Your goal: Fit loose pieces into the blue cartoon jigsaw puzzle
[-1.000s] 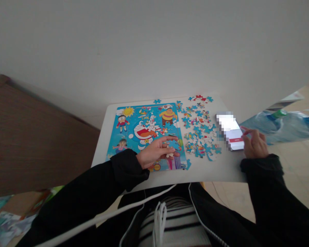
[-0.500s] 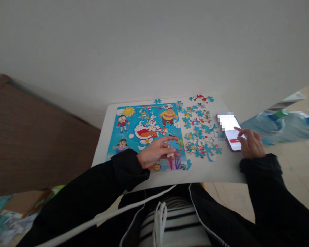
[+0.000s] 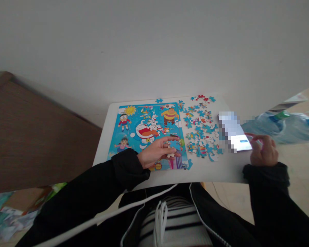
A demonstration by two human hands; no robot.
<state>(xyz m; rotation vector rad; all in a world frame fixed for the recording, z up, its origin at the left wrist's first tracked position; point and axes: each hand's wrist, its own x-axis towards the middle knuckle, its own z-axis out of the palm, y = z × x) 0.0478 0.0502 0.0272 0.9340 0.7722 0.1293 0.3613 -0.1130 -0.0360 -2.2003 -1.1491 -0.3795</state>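
Note:
My left hand is over the lower right part of a cartoon jigsaw puzzle, its fingers bent around a small puzzle piece with a pale underside. Just beyond the puzzle's right edge lie many loose puzzle pieces, mostly blue with bits of red and white. A phone with a lit screen rests at the table's right side. Beside its lower right edge is my right hand, index finger stretched toward the phone and the other fingers curled, with nothing visible in it.
The white table backs onto a pale wall. A brown wooden panel stands on the left. Clear plastic bottles are at the right, beyond the table. A white cable crosses in front of my body.
My right hand has drawn back to the right, off the phone's screen. The screen display has changed, and the red button is gone. My left hand keeps its place with the puzzle piece.

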